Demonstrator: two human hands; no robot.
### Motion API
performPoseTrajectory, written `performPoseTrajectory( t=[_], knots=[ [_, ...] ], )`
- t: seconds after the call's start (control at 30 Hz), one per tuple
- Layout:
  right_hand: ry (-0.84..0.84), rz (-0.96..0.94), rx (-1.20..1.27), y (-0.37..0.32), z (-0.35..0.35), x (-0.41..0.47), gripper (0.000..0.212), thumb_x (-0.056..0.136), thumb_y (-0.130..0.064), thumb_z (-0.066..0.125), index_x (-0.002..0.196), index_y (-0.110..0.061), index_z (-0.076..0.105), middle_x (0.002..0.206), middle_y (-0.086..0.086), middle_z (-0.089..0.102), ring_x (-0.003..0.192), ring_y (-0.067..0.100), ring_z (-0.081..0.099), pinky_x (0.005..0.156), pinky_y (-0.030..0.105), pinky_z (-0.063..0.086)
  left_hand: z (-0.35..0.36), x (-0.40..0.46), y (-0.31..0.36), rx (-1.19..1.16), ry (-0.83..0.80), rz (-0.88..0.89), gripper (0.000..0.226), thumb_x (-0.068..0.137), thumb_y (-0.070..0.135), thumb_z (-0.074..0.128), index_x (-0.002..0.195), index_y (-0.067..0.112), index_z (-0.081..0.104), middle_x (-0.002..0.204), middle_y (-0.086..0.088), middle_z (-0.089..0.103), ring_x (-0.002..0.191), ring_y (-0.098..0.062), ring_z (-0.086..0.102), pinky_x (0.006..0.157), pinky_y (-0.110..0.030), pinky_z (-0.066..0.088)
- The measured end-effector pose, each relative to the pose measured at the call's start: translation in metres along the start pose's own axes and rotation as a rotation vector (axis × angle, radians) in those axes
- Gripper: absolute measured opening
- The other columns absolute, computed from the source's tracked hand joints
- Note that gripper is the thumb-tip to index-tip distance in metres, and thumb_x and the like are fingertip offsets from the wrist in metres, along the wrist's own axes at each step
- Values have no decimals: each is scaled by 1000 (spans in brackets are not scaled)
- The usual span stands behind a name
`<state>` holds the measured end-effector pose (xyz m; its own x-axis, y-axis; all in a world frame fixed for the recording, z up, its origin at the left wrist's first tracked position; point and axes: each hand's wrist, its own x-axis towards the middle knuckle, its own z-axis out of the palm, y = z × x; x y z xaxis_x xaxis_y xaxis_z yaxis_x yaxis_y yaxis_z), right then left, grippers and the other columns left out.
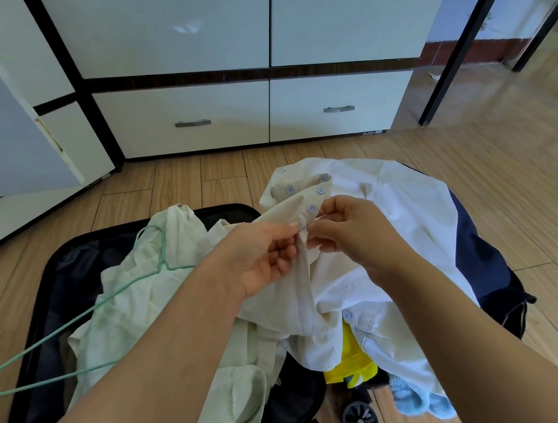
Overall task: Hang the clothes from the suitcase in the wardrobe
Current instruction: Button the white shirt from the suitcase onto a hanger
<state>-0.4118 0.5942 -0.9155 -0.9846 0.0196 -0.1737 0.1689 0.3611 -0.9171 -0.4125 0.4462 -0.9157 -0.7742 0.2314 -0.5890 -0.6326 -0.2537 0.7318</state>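
— Two hands meet at centre frame over the open black fabric suitcase on the wooden floor. What does each grip hold?

— Both pinch the cream cotton shirt with pale lilac buttons at its button placket. The left hand nips the strip from the left side, fingers curled narrow; the right hand nips it from the right, thumb and forefinger closed on the edge. They appear to be working a button, though fastening or undoing cannot be told.

— And the hanger?

— A mint-green wire hanger lies at lower left, on a pale green crumpled garment in the suitcase. Its long axis runs diagonally, from the rounded end at the lower left corner up toward the hook near centre frame.

— Which hand is nearer?

— The left. The hook sits just left of that wrist, so a reach would likely go left and down, while the right keeps the shirt up.

— The wardrobe?

— A white gloss wardrobe with dark trim fills the upper left, well apart from the shirt, one door open at far left.
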Motion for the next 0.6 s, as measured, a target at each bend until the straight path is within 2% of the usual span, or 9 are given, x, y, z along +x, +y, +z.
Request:
performPoseTrajectory(
  t=[0.07, 0.17, 0.23, 0.3, 0.33, 0.4, 0.5, 0.53, 0.6],
  knots=[
    [241, 3, -195, 6, -3, 10, 18, 86, -9, 58, 103, -15, 62, 89, 3, 71, 82, 16, 68, 82, 36, 56, -1, -3, 2, 86, -117, 7, 7, 90, 10, 62, 84, 7, 63, 64, -1, 53, 52, -8, 48, 48, -18, 38],
    [495, 15, -31, -5, -13, 24, 37, 89, -35, 60, 120, -17, 54, 106, -1, 62, 96, 19, 63, 90, 42, 53, 3, -6, 3, 564, -233, 127, 8, 88, 11, 66, 80, 9, 67, 66, 0, 60, 58, -10, 54, 60, -22, 46],
    [390, 66, -31, -17, -16, 35, 68, 79, -51, 69, 133, -16, 45, 122, 1, 55, 110, 22, 57, 95, 42, 49, 8, -9, 2, 844, -343, 162, 6, 88, 11, 67, 83, 11, 69, 71, 0, 63, 62, -9, 58, 69, -25, 49],
    [218, 110, -213, -24, -9, 44, 94, 71, -43, 80, 145, -16, 29, 134, 6, 47, 121, 27, 50, 98, 42, 47, 16, -10, -5, 996, -502, 129, 4, 88, 10, 66, 87, 9, 70, 73, 0, 63, 62, -9, 57, 70, -24, 48],
    [136, 130, -312, -22, -4, 51, 95, 71, -32, 81, 147, -15, 26, 134, 9, 47, 120, 29, 51, 95, 42, 49, 19, -12, -11, 1059, -554, 115, 6, 88, 9, 66, 91, 7, 70, 72, 1, 62, 61, -8, 56, 70, -23, 47],
    [8, 167, -552, -18, 3, 61, 67, 78, -11, 71, 138, -6, 43, 119, 12, 57, 103, 28, 59, 81, 34, 55, 24, -15, -19, 1143, -592, 102, 9, 88, 10, 67, 94, 5, 70, 69, 2, 61, 60, -8, 56, 70, -22, 47],
    [-33, 217, -529, -23, -8, 71, 11, 79, -2, 61, 88, 2, 65, 77, 9, 55, 68, 22, 52, 52, 24, 42, 11, -6, -13, 978, -377, 168, 4, 88, 15, 66, 86, 12, 69, 71, -2, 65, 66, -12, 58, 69, -24, 48],
    [-35, 207, -397, -31, -17, 73, 4, 77, 0, 58, 74, -1, 59, 70, 8, 50, 63, 20, 47, 52, 24, 38, 4, -2, -5, 838, -201, 216, 8, 88, 19, 66, 86, 12, 68, 72, -1, 65, 67, -12, 58, 68, -24, 48],
    [-36, 165, -128, -58, -34, 74, 10, 76, 3, 54, 70, -5, 57, 70, 10, 50, 67, 22, 47, 61, 27, 41, -8, 3, 14, 525, 142, 244, 25, 88, 32, 67, 93, 7, 63, 78, 2, 65, 71, -12, 61, 70, -28, 52]
  ],
)
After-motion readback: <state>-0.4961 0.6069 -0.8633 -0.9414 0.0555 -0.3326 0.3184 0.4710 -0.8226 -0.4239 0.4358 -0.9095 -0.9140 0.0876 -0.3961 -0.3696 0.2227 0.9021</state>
